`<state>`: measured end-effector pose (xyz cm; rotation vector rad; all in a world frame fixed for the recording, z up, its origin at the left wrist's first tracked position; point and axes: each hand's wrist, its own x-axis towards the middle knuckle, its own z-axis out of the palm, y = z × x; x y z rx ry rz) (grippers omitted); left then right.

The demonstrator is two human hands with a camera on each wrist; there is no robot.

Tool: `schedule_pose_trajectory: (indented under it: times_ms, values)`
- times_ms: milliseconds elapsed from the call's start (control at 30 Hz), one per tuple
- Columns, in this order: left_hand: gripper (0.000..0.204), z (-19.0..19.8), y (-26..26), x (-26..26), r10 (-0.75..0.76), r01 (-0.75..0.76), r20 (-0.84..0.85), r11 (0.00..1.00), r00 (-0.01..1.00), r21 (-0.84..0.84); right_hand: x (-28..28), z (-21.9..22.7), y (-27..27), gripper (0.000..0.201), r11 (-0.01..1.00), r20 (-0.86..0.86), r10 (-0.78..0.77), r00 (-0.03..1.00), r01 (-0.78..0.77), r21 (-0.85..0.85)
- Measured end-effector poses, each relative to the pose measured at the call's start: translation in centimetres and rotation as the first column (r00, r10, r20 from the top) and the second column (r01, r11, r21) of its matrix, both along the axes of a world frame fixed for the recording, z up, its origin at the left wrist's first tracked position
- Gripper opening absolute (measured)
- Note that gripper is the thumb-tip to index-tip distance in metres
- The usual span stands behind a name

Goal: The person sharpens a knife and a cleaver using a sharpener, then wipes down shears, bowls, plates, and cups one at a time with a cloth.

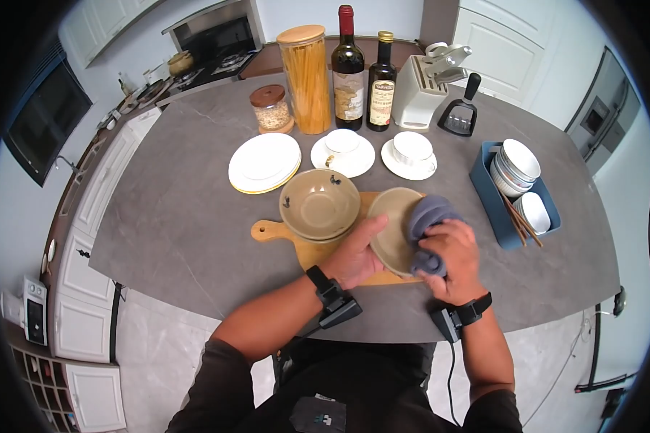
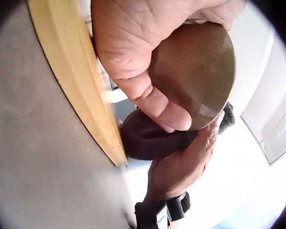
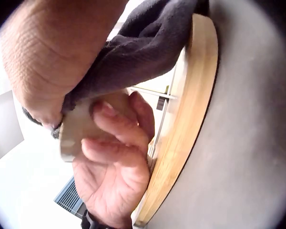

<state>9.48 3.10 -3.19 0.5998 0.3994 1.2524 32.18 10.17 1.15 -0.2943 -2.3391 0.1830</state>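
A tan bowl (image 1: pixel 390 242) is tilted over the wooden cutting board (image 1: pixel 271 231), held at its near left edge by my left hand (image 1: pixel 357 256). The left wrist view shows the thumb and fingers along the bowl's wall (image 2: pixel 200 71). My right hand (image 1: pixel 453 263) grips a bunched grey-purple cloth (image 1: pixel 433 213) against the bowl's right side. In the right wrist view the cloth (image 3: pixel 138 59) hangs in folds below that hand and hides part of the bowl. A second tan bowl (image 1: pixel 319 206) with dark motifs rests on the board, left of the held one.
White plates (image 1: pixel 263 162) and two cups on saucers (image 1: pixel 343 162) stand behind the board. Farther back are a pasta jar (image 1: pixel 307 79), bottles (image 1: pixel 349 79), a knife block (image 1: pixel 419 94) and a black spatula (image 1: pixel 458 115). At right sits a blue basin (image 1: pixel 495 213) with bowls and chopsticks.
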Motion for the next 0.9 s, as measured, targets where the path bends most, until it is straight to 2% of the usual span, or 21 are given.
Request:
schedule_pose_trajectory:
  times_ms: [33,100,133,167,200,233,267,300,367,400,467,500,567,600,667,700,767,833,867,900]
  values:
    - [0.063,-0.2,-0.1,0.1,-0.007,0.007,0.012,1.000,1.000,-0.004,-0.1,0.0,0.0,0.038,1.000,0.002,-0.002,1.000,0.002,0.002]
    - [0.063,-0.5,-0.2,0.3,-0.016,0.016,0.025,1.000,1.000,-0.008,-0.6,-0.5,-0.1,0.036,0.980,-0.135,-0.195,0.971,0.189,-0.060]
    - [0.062,-0.6,-0.2,0.4,-0.035,0.035,0.039,0.999,0.999,-0.002,-0.7,-1.1,0.3,0.032,0.969,-0.185,-0.229,0.956,0.206,-0.134]
    - [0.061,-0.6,-0.2,0.4,-0.053,0.052,0.052,0.999,0.997,0.006,-0.9,-1.6,0.3,0.032,0.969,-0.187,-0.230,0.955,0.208,-0.131]
    - [0.061,-0.5,-0.2,0.4,-0.052,0.052,0.051,0.999,0.997,0.008,-1.2,-1.9,0.2,0.034,0.855,-0.292,-0.289,0.912,0.108,-0.507]
    - [0.061,-0.5,-0.2,0.5,-0.049,0.048,0.063,0.999,0.997,0.013,-1.4,-2.2,0.1,0.036,0.612,-0.357,-0.380,0.853,-0.057,-0.789]
    - [0.061,-0.5,-0.3,0.6,-0.045,0.044,0.075,0.999,0.996,0.017,-1.3,-2.3,0.4,0.045,0.551,-0.362,-0.344,0.867,-0.125,-0.825]
    - [0.061,-0.6,-0.2,0.7,-0.044,0.043,0.076,0.999,0.996,0.018,-1.2,-2.8,0.4,0.045,0.552,-0.361,-0.343,0.867,-0.125,-0.824]
    - [0.055,-0.9,0.0,0.7,0.013,-0.011,0.120,1.000,0.993,-0.016,-1.1,-3.9,0.3,0.047,0.413,-0.443,-0.312,0.841,-0.300,-0.860]
    - [0.055,-1.0,0.1,0.7,0.015,-0.014,0.120,1.000,0.993,-0.014,-1.1,-4.2,0.1,0.047,0.413,-0.443,-0.309,0.842,-0.301,-0.860]
    - [0.053,-0.9,0.4,0.8,0.088,-0.083,0.193,0.996,0.977,-0.037,-1.7,-4.3,-0.6,0.055,0.275,-0.496,-0.346,0.796,-0.420,-0.865]
    - [0.053,-0.9,0.4,0.8,0.088,-0.083,0.193,0.996,0.977,-0.037,-2.0,-4.0,-0.9,0.055,0.275,-0.496,-0.345,0.796,-0.420,-0.865]
    - [0.048,-1.1,0.6,0.8,0.117,-0.104,0.238,0.992,0.964,-0.068,-2.6,-2.8,-1.8,0.073,0.647,-0.455,-0.178,0.872,-0.245,-0.722]
    - [0.048,-1.1,0.6,0.9,0.117,-0.103,0.237,0.992,0.964,-0.069,-2.9,-2.1,-1.6,0.092,0.742,-0.417,-0.100,0.903,-0.212,-0.636]
    - [0.044,-1.2,0.5,1.0,0.128,-0.109,0.105,0.979,0.986,-0.172,-3.3,-2.8,-2.1,0.096,0.759,-0.461,-0.103,0.881,-0.230,-0.609]
    - [0.044,-1.1,0.5,1.0,0.126,-0.107,0.105,0.979,0.986,-0.175,-3.3,-3.1,-2.3,0.099,0.777,-0.503,-0.105,0.858,-0.245,-0.580]
    - [0.043,-0.8,0.5,0.9,0.013,-0.007,0.045,0.989,0.999,-0.146,-3.0,-2.7,-1.9,0.096,0.770,-0.508,-0.113,0.854,-0.247,-0.588]
    - [0.043,-0.6,0.3,0.6,-0.039,0.037,-0.008,0.987,0.999,-0.153,-1.9,-2.4,-1.4,0.087,0.660,-0.301,-0.267,0.915,-0.054,-0.749]
    - [0.044,-0.4,0.3,0.6,-0.091,0.080,-0.062,0.984,0.994,-0.159,-1.6,-3.9,-0.9,0.073,0.591,-0.435,-0.189,0.880,-0.252,-0.767]
    - [0.044,-0.3,0.2,0.7,-0.096,0.084,-0.065,0.984,0.993,-0.160,-1.0,-5.1,-0.5,0.073,0.591,-0.438,-0.193,0.878,-0.252,-0.766]
